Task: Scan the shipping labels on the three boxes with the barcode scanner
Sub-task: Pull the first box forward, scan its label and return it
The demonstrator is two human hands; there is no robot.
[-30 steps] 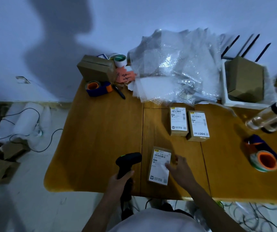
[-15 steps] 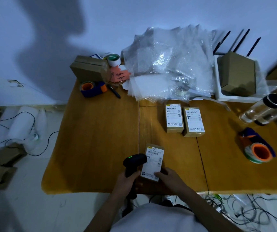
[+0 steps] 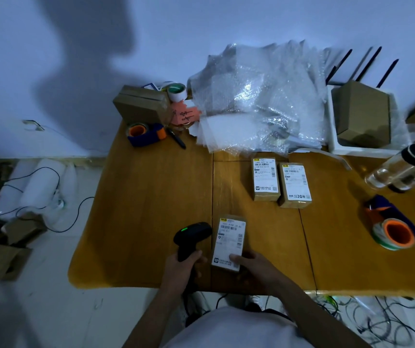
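Scanner [image 3: 192,234] gripped in my left hand [image 3: 182,268], lower centre of frame. Right hand [image 3: 256,266] fingers [image 3: 236,258] pinned labelled box [image 3: 229,243] on desk [image 3: 151,222]. Box judged light, stiff; hold edges, keep label uncovered. Two more boxes [image 3: 280,180] upper right.

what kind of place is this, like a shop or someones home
Probably a small home parcel-packing station: a heap of clear bubble wrap, orange-cored tape dispensers, and small brown labelled cardboard boxes on a wooden table.

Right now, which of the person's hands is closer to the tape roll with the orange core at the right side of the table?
Right. The right hand holds the near box, left of the tape roll; the left hand grips the scanner, farther left.
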